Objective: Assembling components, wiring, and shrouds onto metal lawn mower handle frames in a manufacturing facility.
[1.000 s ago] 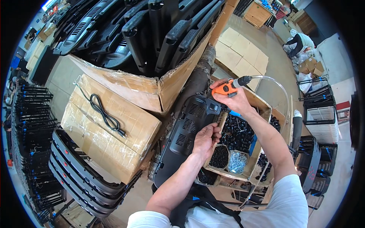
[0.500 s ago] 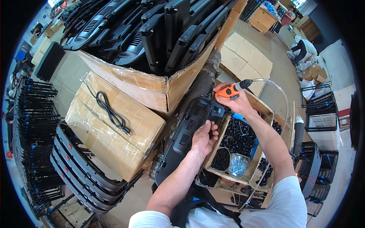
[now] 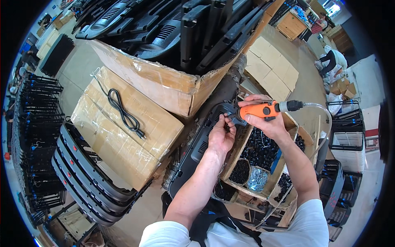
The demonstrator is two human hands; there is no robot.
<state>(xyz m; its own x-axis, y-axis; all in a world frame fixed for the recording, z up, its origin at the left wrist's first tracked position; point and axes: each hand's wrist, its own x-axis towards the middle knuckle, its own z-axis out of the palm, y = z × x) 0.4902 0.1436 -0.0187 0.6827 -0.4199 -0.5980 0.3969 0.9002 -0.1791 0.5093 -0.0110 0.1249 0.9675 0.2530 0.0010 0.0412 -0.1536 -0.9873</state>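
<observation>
My right hand [image 3: 273,126] is wrapped around an orange air screwdriver [image 3: 257,110], held nearly level with its nose toward the left. A clear hose [image 3: 330,123] runs from its rear end. Just by the nose, my left hand [image 3: 221,139] has thumb and fingers pinched together; whatever they hold is too small to make out. Both hands are over the upper end of a long black plastic housing [image 3: 187,166] with vent slots, which is partly hidden by my left hand and forearm.
Right of the housing, a wooden bin [image 3: 267,193] holds black plastic parts [image 3: 259,150], dark screws [image 3: 239,172] and silver screws [image 3: 258,179]. At left, a coiled black power cord [image 3: 123,113] lies on a cardboard box [image 3: 94,127]. Beyond stands a large carton [image 3: 152,88] of black housings.
The screwdriver has swung from pointing away upward to nearly level, its nose coming to my left fingers. My left hand has risen slightly along the housing.
</observation>
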